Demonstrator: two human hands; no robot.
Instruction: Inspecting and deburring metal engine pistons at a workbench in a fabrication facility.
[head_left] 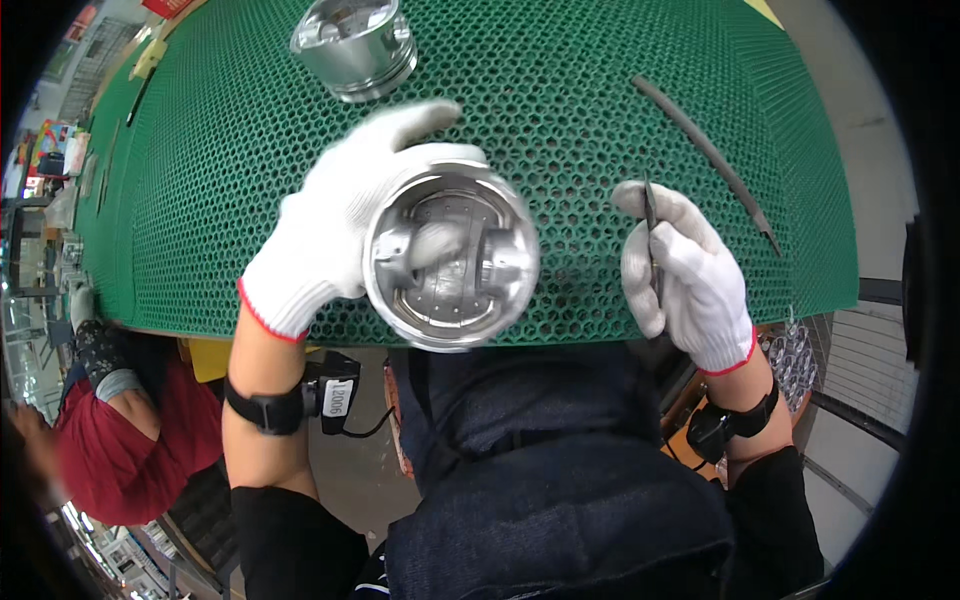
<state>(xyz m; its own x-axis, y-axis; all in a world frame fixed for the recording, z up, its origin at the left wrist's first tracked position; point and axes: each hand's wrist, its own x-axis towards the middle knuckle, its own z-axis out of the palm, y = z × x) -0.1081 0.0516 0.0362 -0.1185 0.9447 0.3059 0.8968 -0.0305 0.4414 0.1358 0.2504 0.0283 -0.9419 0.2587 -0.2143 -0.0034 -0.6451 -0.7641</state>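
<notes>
My left hand, in a white knit glove with a red cuff, grips a shiny metal piston near the table's front edge. The piston's hollow underside faces up, showing the pin bosses and small holes inside. One gloved finger reaches into the hollow, while the other fingers stay outside by the far rim. To the right, my gloved right hand is closed around a thin dark pointed tool, seen nearly edge-on, so its exact kind is unclear. The tool is apart from the piston. A second piston stands on the mat beyond my left hand.
A green honeycomb mat covers the table. A long dark file lies on it, beyond my right hand. At the left, a person in a dark red top sits by the same table. Straps with small black devices circle both my forearms.
</notes>
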